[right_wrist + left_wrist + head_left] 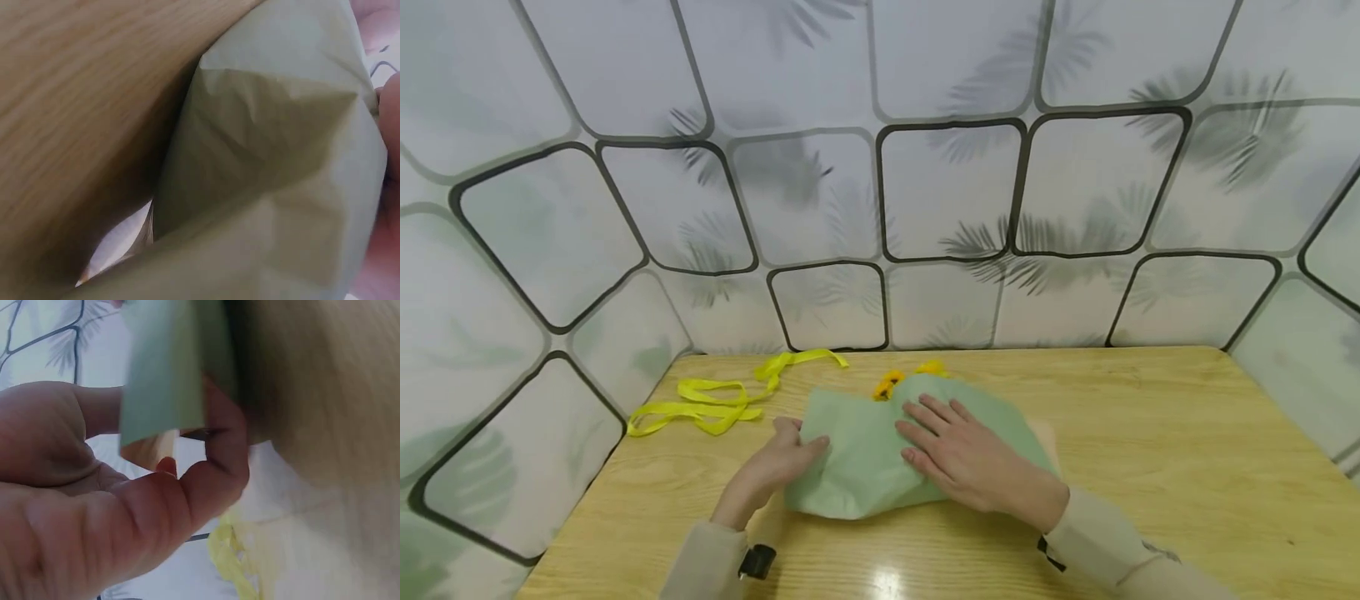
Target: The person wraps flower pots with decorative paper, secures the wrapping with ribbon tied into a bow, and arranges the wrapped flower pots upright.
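A sheet of pale green wrapping paper [857,467] lies folded over yellow flowers [889,383], whose heads peek out along its far edge. My left hand [775,462] grips the paper's left edge; in the left wrist view the thumb and fingers curl round the green paper [164,375]. Spread flat on top of the bundle is my right hand [970,462], its fingers nearly straight and pressing the paper. The right wrist view shows creases in the green paper [275,150] and a raised lower edge. Stems are hidden under the paper.
A yellow ribbon [722,408] lies loosely looped on the wooden table [1165,467], left of the bundle. A patterned wall covering [955,192] rises behind the table's back edge. Something pale peach [1047,437] shows beneath the paper's right side.
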`<move>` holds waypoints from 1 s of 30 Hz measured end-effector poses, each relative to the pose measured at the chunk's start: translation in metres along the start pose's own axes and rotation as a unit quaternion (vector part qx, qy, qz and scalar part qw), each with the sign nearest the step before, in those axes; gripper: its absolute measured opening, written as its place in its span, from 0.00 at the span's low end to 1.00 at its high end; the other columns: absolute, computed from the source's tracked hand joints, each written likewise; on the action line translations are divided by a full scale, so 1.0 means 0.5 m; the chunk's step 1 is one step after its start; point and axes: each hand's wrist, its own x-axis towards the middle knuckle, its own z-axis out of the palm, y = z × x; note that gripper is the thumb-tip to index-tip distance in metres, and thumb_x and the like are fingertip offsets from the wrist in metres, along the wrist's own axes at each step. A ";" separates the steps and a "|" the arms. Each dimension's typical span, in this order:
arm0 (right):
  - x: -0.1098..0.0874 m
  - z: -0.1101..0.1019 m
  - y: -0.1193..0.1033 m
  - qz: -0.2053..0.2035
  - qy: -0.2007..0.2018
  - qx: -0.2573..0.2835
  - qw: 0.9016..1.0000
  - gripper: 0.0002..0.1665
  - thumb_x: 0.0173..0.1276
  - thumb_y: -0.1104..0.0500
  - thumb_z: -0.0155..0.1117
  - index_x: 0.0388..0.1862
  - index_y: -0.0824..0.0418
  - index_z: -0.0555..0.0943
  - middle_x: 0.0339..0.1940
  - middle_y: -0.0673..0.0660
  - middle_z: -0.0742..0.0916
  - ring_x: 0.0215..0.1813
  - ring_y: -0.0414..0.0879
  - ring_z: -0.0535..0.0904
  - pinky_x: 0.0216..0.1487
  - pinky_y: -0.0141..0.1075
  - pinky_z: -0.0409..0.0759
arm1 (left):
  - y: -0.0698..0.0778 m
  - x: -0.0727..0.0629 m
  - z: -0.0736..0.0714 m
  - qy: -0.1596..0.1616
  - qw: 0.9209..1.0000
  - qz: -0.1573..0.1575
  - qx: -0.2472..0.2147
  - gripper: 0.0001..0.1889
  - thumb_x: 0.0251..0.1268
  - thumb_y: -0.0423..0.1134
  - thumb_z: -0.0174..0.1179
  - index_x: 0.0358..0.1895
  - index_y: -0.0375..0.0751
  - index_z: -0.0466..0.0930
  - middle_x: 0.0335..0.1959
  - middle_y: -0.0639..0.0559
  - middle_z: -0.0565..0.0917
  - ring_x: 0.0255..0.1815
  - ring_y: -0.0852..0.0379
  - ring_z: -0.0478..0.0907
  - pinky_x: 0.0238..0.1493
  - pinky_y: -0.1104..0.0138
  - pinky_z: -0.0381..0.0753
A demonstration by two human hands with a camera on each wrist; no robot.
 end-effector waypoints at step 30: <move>-0.039 -0.031 0.042 -0.084 -0.002 -0.145 0.986 0.59 0.48 0.32 0.79 0.78 0.48 0.68 0.76 0.62 0.72 0.70 0.62 0.73 0.52 0.57 0.84 | -0.006 -0.009 0.032 0.040 0.998 0.046 -0.008 0.19 0.86 0.48 0.40 0.47 0.31 0.67 0.33 0.46 0.66 0.33 0.51 0.64 0.33 0.62 0.65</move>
